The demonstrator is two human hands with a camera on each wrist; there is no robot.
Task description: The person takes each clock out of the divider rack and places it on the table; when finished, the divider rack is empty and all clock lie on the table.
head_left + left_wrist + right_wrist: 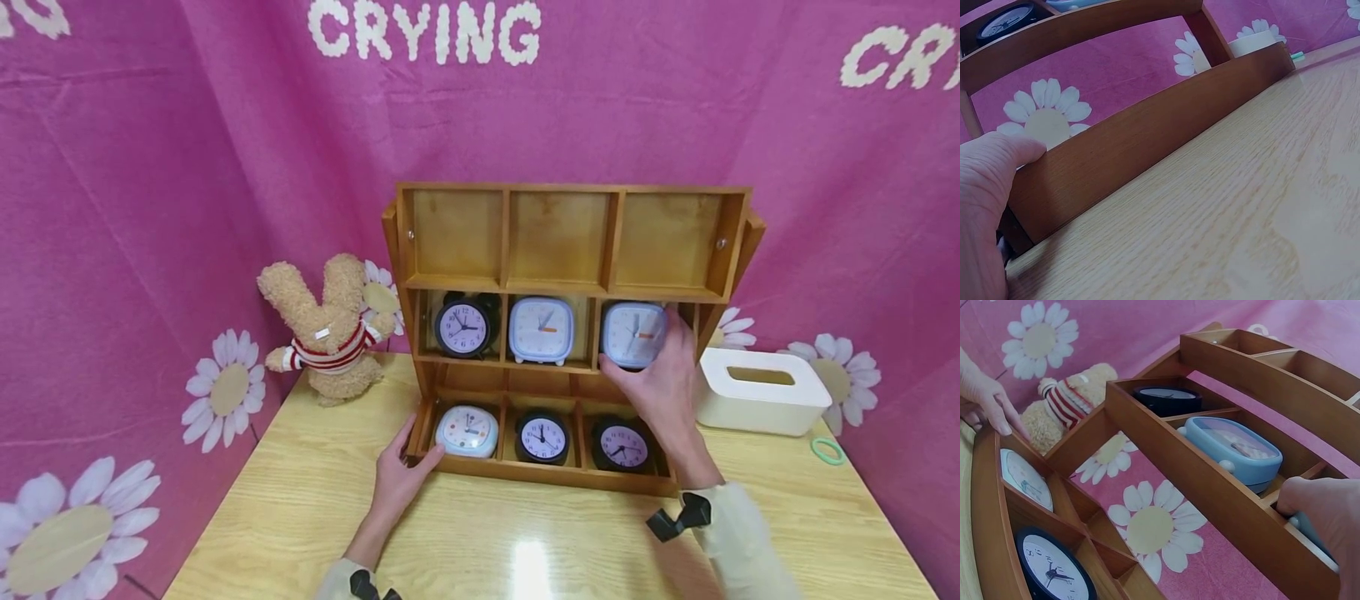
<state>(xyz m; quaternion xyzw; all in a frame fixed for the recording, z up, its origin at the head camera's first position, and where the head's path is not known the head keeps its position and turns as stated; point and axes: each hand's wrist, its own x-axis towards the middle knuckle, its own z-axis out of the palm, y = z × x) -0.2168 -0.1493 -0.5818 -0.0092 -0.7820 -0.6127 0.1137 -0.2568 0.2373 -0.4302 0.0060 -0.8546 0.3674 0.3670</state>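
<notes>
Fingers of the right hand (670, 379) clamp a blue clock (633, 333) in the middle row's right compartment of a wooden rack (555, 476); the hand hides part of the casing, and the right-wrist view catches only a sliver. The left hand (399, 479) grips the rack's lower left corner, thumb over the front rim, other fingers partly hidden. The desk (450, 537) stretches in front; a tissue box (757, 412) stands close on the right.
</notes>
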